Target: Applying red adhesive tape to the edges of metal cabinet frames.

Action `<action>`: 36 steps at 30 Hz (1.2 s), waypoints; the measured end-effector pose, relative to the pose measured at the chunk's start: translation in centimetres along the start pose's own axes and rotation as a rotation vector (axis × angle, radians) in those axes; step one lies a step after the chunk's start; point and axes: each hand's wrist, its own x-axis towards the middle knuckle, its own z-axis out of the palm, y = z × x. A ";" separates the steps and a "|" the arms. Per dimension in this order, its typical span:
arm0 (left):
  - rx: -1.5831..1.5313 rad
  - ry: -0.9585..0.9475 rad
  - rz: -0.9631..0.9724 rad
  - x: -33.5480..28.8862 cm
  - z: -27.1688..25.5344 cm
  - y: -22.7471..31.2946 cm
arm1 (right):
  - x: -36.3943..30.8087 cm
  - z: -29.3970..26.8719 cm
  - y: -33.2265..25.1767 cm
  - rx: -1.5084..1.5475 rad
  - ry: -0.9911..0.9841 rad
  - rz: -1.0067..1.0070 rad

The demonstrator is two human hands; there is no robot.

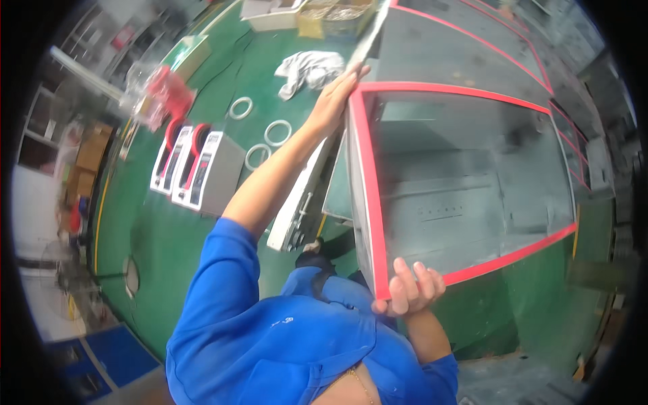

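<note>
The red-edged grey case (466, 185) sits ahead of the wearer and to the right, its broad face turned up toward the head; red strips run along all four edges of that face, and whether it is open or covered by a clear pane I cannot tell. The left hand (332, 102) lies along the far left corner, fingers stretched out rather than wrapped round; the right hand (412, 289) is clamped on the near left corner, fingers curled up over the red strip.

The step in hand looks like steadying or positioning the case by its left side; the next move probably calls for both hands to work together, the right keeping its grip while the left guides the far corner, so that the case does not twist.

Beyond it is a second red-edged case (462, 44); to the left runs a pale rail (291, 226), close to the case's left side; farther left are two white tape dispensers (217, 169) bearing red rolls (200, 138), three white rings (277, 133) beside them, a crumpled white cloth (314, 71), and a clear bag (138, 98) with something red inside; what supports the case is mostly hidden.
</note>
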 end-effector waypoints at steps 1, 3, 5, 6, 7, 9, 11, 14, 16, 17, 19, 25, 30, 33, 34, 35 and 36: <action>-0.063 0.039 0.010 0.2 -0.2 -0.3 | 0.0 0.6 -0.2 -0.002 0.003 -0.012; -0.093 0.222 -0.011 -0.3 -0.3 0.4 | 1.0 2.4 -0.6 -0.034 0.066 -0.012; 0.044 0.321 0.024 -2.3 -2.2 -0.1 | 2.2 3.9 -1.2 -0.012 0.065 0.001; 0.107 0.367 0.021 -3.9 -3.0 -0.2 | 2.7 4.7 -1.6 -0.011 0.063 0.012; 0.143 0.424 -0.010 -6.0 -3.8 -0.1 | 3.3 5.4 -1.9 -0.005 0.041 0.037; 0.203 0.537 -0.069 -11.1 -4.8 -0.2 | 4.5 7.3 -2.5 0.019 0.033 0.061; 0.280 0.612 -0.125 -16.7 -5.3 -1.0 | 5.9 9.1 -2.6 0.053 0.004 0.032; 0.299 0.725 -0.224 -25.8 -4.5 -2.4 | 7.5 11.6 -3.1 0.083 -0.029 0.058; 0.297 0.811 -0.297 -32.0 -4.4 -3.9 | 8.0 13.2 -3.3 0.182 -0.007 0.058; 0.310 0.846 -0.371 -34.9 -4.5 -4.6 | 8.3 13.2 -3.4 0.256 0.009 0.068; 0.296 0.898 -0.468 -39.6 -4.8 -5.8 | 8.7 13.1 -3.5 0.373 0.035 0.106; 0.231 0.789 -0.554 -41.1 -6.3 -6.5 | 8.8 10.9 -3.4 0.541 -0.022 0.266; 0.257 0.509 -0.431 -34.9 -7.4 -3.1 | 11.5 8.7 -2.5 0.697 -0.262 0.532; 0.381 0.348 -0.303 -30.6 -7.6 -1.4 | 12.4 8.3 -1.1 0.851 -0.377 0.684; 0.419 0.311 -0.260 -29.1 -7.3 -0.9 | 12.8 8.3 -0.4 0.846 -0.445 0.678; 0.332 0.297 -0.252 -27.2 -6.2 0.9 | 13.3 8.2 0.3 0.841 -0.507 0.674; 0.317 0.253 -0.209 -25.8 -5.5 1.6 | 13.9 8.4 1.1 0.845 -0.563 0.662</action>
